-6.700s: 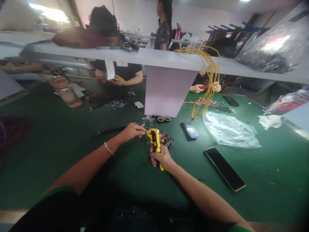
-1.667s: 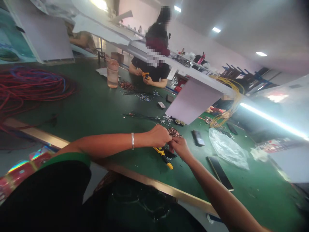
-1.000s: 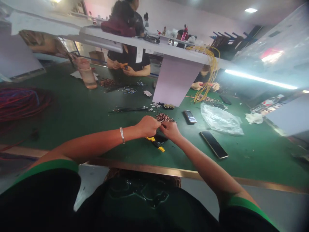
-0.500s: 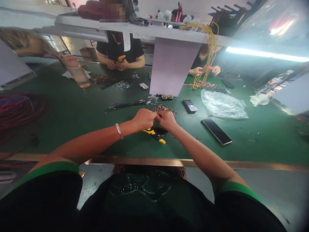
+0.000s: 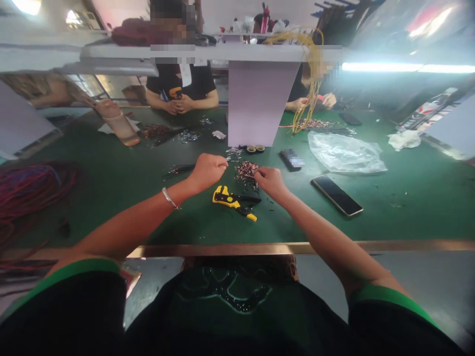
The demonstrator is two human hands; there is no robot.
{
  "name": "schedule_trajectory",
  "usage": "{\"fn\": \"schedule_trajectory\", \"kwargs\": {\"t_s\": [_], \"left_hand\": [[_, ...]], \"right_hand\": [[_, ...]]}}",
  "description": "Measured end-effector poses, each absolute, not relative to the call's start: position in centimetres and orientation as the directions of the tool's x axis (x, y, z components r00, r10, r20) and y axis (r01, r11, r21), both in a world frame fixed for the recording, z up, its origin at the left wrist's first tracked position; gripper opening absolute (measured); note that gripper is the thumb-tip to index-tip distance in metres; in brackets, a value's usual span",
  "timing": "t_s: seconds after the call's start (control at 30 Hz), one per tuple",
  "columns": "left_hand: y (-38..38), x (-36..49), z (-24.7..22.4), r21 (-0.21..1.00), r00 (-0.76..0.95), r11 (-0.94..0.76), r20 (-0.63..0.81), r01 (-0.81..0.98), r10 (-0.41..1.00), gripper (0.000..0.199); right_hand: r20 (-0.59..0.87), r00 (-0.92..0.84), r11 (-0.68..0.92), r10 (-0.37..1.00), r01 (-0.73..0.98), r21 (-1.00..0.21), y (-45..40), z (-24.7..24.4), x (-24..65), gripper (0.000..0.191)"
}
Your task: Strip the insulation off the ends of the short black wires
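My left hand, closed with its fingertips pressed together, is over the end of a bundle of black wires, close to some small silver pieces. Whatever it pinches is too small to make out. At the right edge of a pile of small copper-coloured pieces, my right hand is also closed in a pinch, its contents hidden. Between and below the two hands, a yellow and black wire stripper lies on the green tabletop.
Right of my hands are a keypad phone, a smartphone and a clear plastic bag. Coiled red and blue wires lie far left, with a bottle beyond. Two co-workers sit across, beside a pale upright panel.
My hands, together over the copper-coloured pile before, have parted, the left moving left and up, the right slightly right. The wire stripper and the pile now show more fully.
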State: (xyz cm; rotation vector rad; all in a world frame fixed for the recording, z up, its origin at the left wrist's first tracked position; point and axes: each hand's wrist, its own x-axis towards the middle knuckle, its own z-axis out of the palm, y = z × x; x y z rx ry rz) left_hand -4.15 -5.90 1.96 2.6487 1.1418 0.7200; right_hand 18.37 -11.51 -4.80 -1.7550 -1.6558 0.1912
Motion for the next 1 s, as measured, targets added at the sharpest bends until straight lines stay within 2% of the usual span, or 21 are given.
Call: {"fn": "schedule_trajectory", "kwargs": {"t_s": [0.1,0.27,0.43,0.57,0.73,0.87,1.0], "left_hand": [[-5.4,-4.1,2.5,0.413,0.551,-0.636,0.318,0.652,0.772,0.028],[-5.1,-4.3,0.9,0.482,0.482,-0.533,0.238,0.695,0.843,0.025],[-4.3,-5.3,-0.6,0.504,0.433,-0.483,0.222,0.716,0.874,0.024],[-3.5,-6.3,-1.0,0.454,0.419,-0.462,0.198,0.762,0.886,0.025],[-3.5,-8.1,-2.2,0.358,0.449,-0.479,0.169,0.802,0.878,0.029],[-3.8,-9.7,-3.4,0.327,0.442,-0.471,0.164,0.819,0.882,0.027],[-4.2,-11.2,-3.8,0.316,0.424,-0.453,0.159,0.834,0.891,0.025]], "right_hand": [[0.329,0.162,0.078,0.93,0.789,-0.609,-10.9,-4.9,18.8,0.024],[0.286,0.243,-0.004,0.927,0.769,-0.639,-10.1,-4.8,19.9,0.038],[0.243,0.123,0.056,0.962,0.783,-0.62,-11.8,-5.2,18.9,0.025],[0.177,-0.09,0.176,0.98,0.811,-0.559,-14.4,-6.2,16.8,0.03],[0.259,-0.375,0.454,0.89,0.774,-0.441,-17.2,-8.1,14.9,0.06],[0.275,-0.387,0.47,0.88,0.791,-0.392,-18.0,-8.9,14.5,0.059],[0.254,-0.356,0.434,0.899,0.795,-0.423,-17.6,-8.6,14.4,0.057]]}}
